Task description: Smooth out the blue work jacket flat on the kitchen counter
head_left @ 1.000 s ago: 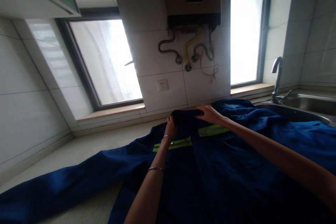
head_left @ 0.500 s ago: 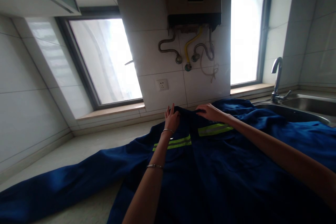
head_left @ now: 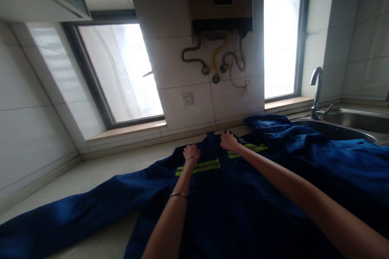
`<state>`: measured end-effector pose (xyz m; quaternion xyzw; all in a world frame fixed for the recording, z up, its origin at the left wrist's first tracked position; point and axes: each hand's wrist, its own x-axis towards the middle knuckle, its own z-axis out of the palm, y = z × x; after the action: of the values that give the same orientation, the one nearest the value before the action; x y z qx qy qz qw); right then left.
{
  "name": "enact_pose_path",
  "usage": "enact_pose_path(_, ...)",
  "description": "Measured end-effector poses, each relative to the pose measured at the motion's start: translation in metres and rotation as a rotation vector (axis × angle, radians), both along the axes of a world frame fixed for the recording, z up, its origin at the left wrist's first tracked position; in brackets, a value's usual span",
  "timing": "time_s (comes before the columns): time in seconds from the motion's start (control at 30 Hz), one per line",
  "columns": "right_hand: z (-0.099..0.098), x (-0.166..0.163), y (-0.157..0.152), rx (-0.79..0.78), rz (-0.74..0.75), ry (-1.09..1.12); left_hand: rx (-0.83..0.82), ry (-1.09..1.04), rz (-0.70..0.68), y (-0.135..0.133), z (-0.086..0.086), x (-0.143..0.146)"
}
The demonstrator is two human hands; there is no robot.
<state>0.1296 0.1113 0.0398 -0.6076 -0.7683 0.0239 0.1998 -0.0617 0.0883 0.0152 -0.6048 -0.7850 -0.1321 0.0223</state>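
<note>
bare counter (head_left: 100, 170) left lies open — wall (head_left: 194, 109) behind, faucet (head_left: 316, 89) right.

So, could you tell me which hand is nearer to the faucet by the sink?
The right hand. It rests on the blue jacket's collar, on the faucet's side; the left hand lies on the jacket farther away, beyond the right hand.

Both arms are bare, no sleeves showing at all. Left hand (head_left: 191, 151) has a thin silver bangle at the wrist, plus a second bangle (head_left: 178, 195) lower on that forearm, toward 6 o'clock. Right hand (head_left: 228, 141) wears nothing.
</note>
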Motion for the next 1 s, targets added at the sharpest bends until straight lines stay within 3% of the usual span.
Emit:
enact_pose_path(0.17,-0.022,-0.05,-0.025,0.206,0.29,-0.098,-0.085,-0.002,-0.218,0.007,-0.024,-0.011)
enact_pose_path(0.27,-0.039,-0.059,-0.016,0.093,0.301,-0.152,-0.143,-0.028,-0.259,0.008,-0.035,-0.019)
enact_pose_path(0.47,-0.066,-0.035,0.031,-0.149,0.071,-0.121,-0.195,-0.047,-0.041,0.01,-0.038,-0.065)
enact_pose_path(0.67,-0.075,-0.028,0.049,-0.178,0.031,-0.076,-0.172,0.013,0.173,-0.002,-0.04,-0.116)
enact_pose_path(1.0,-0.082,-0.029,0.05,-0.163,0.004,-0.035,-0.198,0.186,-0.208,-0.039,-0.021,-0.182)
